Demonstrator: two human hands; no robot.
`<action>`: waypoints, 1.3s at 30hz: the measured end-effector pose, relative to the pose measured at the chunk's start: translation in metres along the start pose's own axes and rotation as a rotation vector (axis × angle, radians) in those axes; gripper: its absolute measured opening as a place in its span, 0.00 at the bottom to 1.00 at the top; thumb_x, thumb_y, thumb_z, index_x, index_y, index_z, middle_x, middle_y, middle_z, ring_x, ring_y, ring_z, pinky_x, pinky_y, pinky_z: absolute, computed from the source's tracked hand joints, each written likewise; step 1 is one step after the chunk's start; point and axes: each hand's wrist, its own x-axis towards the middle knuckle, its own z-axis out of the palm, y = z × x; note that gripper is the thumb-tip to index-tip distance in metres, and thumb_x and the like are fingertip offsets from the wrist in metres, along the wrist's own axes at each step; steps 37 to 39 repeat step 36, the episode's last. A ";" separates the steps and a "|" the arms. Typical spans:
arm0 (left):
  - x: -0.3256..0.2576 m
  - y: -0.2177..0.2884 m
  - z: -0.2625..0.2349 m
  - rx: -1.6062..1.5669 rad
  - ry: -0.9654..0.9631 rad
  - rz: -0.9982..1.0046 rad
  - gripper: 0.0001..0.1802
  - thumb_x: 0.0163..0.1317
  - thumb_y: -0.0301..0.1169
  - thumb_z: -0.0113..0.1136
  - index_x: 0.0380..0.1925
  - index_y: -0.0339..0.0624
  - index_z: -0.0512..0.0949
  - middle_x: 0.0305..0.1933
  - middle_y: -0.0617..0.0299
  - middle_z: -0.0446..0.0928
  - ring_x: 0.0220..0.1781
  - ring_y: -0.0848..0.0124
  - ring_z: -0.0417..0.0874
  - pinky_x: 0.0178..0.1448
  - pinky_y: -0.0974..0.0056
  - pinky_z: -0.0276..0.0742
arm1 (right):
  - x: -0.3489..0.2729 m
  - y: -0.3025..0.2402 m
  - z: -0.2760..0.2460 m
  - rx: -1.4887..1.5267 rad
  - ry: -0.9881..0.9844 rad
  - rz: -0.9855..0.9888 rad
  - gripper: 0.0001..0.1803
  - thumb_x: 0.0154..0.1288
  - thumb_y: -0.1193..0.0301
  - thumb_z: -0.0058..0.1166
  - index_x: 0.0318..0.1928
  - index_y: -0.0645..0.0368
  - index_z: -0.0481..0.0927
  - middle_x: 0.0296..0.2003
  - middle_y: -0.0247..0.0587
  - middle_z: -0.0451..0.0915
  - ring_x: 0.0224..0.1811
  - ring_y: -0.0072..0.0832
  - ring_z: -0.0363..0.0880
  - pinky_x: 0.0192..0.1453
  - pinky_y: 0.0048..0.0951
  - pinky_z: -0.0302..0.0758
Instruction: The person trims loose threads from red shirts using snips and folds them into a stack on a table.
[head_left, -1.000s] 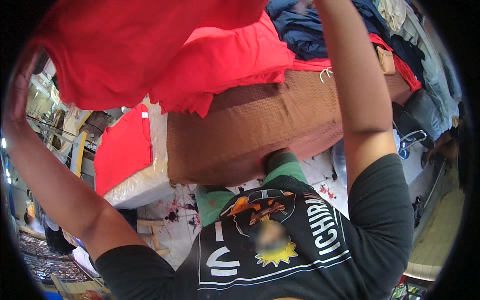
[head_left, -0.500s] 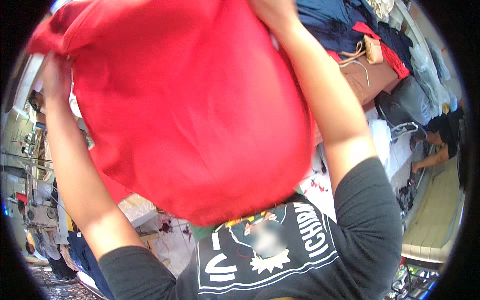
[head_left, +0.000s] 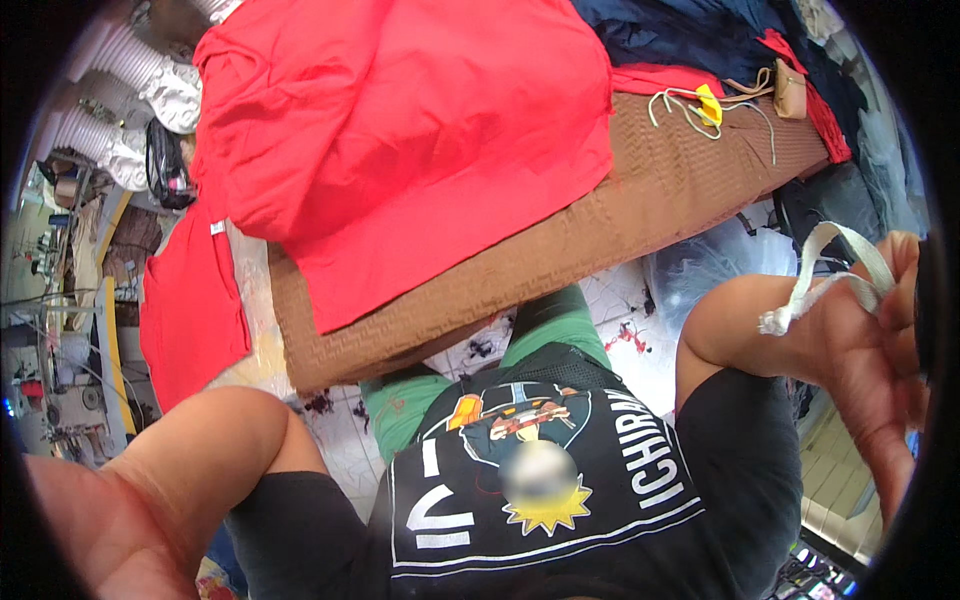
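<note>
At the lower left edge, my left hand point(head_left: 95, 535) shows mostly as palm and wrist; its fingers run out of the picture. My right hand point(head_left: 880, 375) is raised at the right edge with curled fingers against a dark shape, and what they grip is hidden. A white fabric strap point(head_left: 835, 240) loops beside those fingers, its frayed end hanging free over my forearm. Ahead of me a large red cloth point(head_left: 440, 150) lies spread, one corner pointing toward me. Neither hand touches it. Beneath it is a brown patterned cover point(head_left: 560, 240) on a raised surface.
Another red garment piece point(head_left: 195, 310) hangs at the left. Dark blue cloth point(head_left: 680, 40) is heaped at the far right, near a small tan pouch point(head_left: 790, 90), a yellow item point(head_left: 709, 105) and pale cords. Sewing equipment point(head_left: 70, 350) stands far left. Thread scraps point(head_left: 630, 338) litter the tiled floor.
The red cloth, held up between both hands before, now lies on the brown cover. Both hands have let go and drawn back to the sides of the view. The white strap has appeared.
</note>
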 end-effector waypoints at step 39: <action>-0.146 -0.154 0.211 0.616 0.478 -0.912 0.07 0.56 0.28 0.64 0.36 0.45 0.82 0.39 0.59 0.82 0.45 0.61 0.81 0.57 0.58 0.70 | -0.212 0.118 0.178 -0.482 -1.174 -0.151 0.16 0.56 0.69 0.61 0.47 0.44 0.83 0.47 0.33 0.79 0.34 0.38 0.83 0.36 0.37 0.79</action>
